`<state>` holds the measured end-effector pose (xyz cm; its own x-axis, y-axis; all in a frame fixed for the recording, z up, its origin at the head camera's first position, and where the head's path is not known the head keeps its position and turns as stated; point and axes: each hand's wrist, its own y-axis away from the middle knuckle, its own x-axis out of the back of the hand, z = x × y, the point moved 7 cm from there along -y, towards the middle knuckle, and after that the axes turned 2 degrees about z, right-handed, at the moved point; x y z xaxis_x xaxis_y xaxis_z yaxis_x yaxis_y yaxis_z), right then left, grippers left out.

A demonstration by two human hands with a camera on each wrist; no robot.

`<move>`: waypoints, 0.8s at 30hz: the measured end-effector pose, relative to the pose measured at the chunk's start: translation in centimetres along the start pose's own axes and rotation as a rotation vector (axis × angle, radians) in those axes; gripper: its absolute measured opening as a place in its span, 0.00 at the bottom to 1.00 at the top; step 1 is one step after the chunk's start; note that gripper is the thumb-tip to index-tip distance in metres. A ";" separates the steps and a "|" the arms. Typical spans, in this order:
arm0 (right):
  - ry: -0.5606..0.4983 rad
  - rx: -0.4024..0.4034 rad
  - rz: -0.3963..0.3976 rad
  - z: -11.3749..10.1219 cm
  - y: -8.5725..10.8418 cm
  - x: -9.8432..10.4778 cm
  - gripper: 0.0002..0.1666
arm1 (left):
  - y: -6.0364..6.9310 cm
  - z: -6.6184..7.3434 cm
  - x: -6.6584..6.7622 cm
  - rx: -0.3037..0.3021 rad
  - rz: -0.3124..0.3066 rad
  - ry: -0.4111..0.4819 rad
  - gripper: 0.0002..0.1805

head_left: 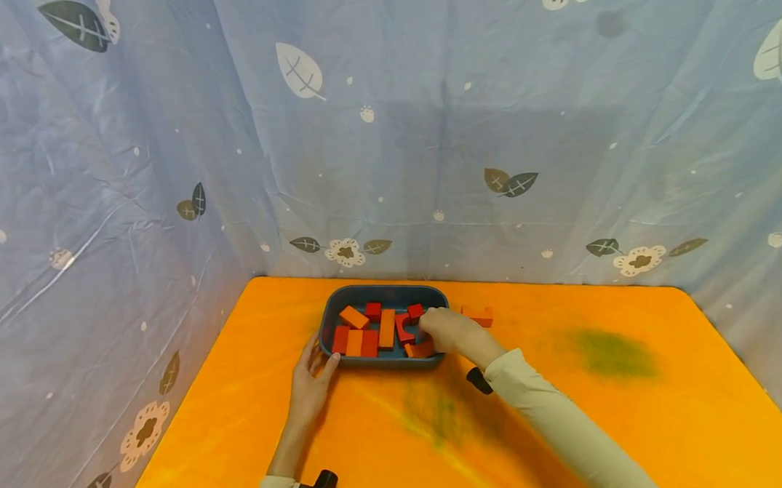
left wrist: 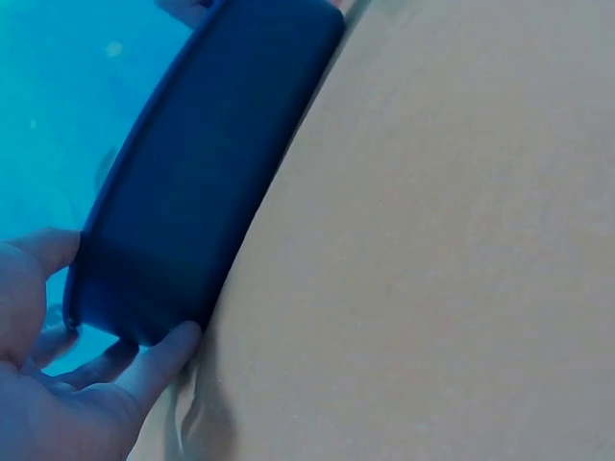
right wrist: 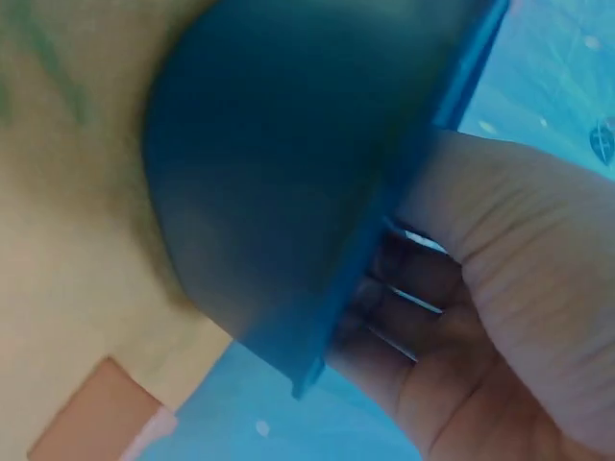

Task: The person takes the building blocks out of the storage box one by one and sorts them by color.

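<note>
Currently | tray (head_left: 383,364): corner clamped by left fingers (left wrist: 161,363), right fingers (right wrist: 370,367) inside | right grip: can't tell

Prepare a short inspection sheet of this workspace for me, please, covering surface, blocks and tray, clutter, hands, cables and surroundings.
Surface: orange table, with green smudges.
Blocks and tray: red and orange blocks lie inside the tray; a loose orange block lies outside, to its right.
Clutter: nothing seen.
Left hand: holds the tray's near left corner.
Right hand: reaches over the tray's right end; whether it holds a block cannot be told.
Cables: nothing seen.
Surroundings: pale blue curtain with leaf and flower prints.
</note>
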<state>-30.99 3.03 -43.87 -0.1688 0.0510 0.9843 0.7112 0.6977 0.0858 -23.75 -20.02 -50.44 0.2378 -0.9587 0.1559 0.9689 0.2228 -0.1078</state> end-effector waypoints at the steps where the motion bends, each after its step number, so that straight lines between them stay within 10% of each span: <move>1: -0.003 0.011 0.001 0.0 0.0 0.3 0.08 | 0.0 0.0 0.0 0.000 0.001 -0.001 0.37; 11: -0.283 0.113 0.136 1.4 0.9 3.1 0.15 | 0.0 -0.1 0.0 0.009 -0.005 -0.005 0.37; 24: -0.811 -0.084 0.489 10.4 7.0 3.3 0.22 | 0.0 -0.3 -0.1 0.005 -0.007 -0.012 0.38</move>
<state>-33.66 15.58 -41.65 -0.2394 0.8266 0.5094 0.8699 0.4156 -0.2656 -23.80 -20.01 -50.74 0.2320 -0.9580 0.1685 0.9708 0.2172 -0.1017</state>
